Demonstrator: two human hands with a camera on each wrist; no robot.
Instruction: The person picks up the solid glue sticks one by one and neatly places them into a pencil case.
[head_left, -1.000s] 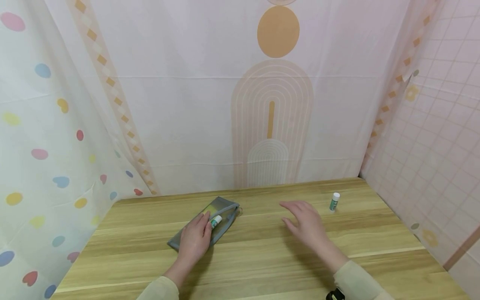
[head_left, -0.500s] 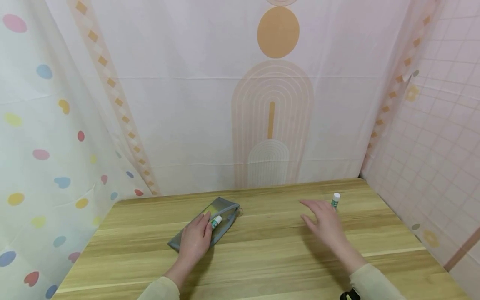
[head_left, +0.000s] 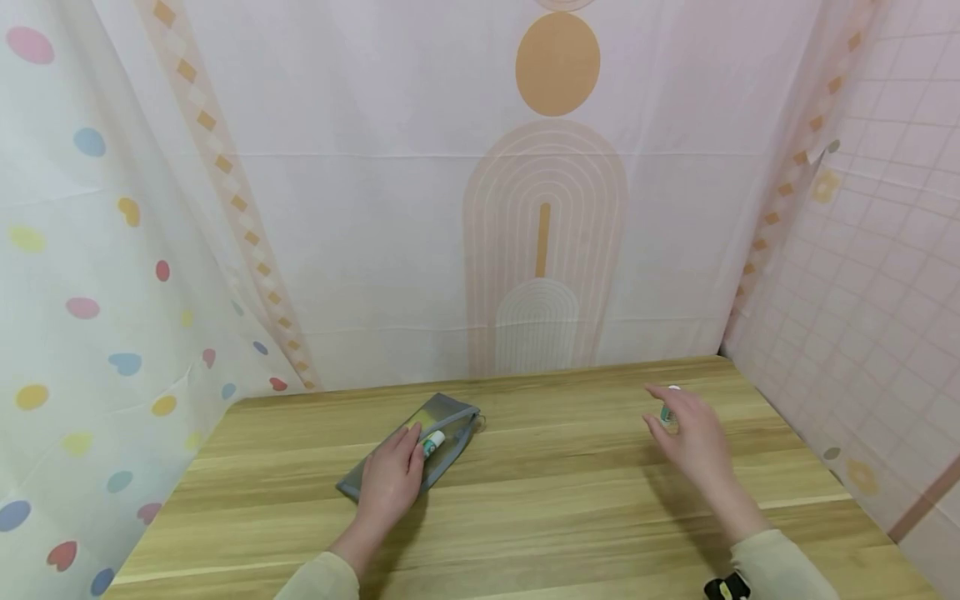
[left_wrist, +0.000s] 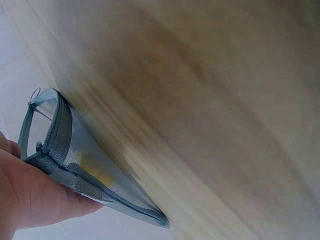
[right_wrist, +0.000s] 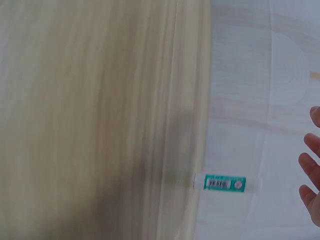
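Observation:
My left hand (head_left: pixel 392 479) holds a grey mesh zip pouch (head_left: pixel 456 408) on the table, left of centre. The white-capped end of a glue stick (head_left: pixel 432 442) shows at the pouch's mouth, beside my thumb. Through the mesh (left_wrist: pixel 135 192) in the left wrist view, a yellow patch (left_wrist: pixel 95 169) is visible. My right hand (head_left: pixel 701 437) hovers at the right, thumb and fingers spread apart. Just beyond it a second glue stick (head_left: pixel 667 414), green and white, stands upright, partly hidden by the fingers. The right wrist view shows this upright glue stick (right_wrist: pixel 224 183) apart from the fingertips (right_wrist: pixel 311 167).
The wooden table (head_left: pixel 540 492) spans the front. A patterned curtain (head_left: pixel 390 250) hangs along its back edge, with a dotted cloth (head_left: pixel 150 317) at the left and a grid-patterned one (head_left: pixel 870 333) at the right. A metal ring (head_left: pixel 482 422) hangs from the pouch's zip end.
My right hand has moved rightward across the table to the upright glue stick, fingers still spread. The left hand and the pouch have stayed in place.

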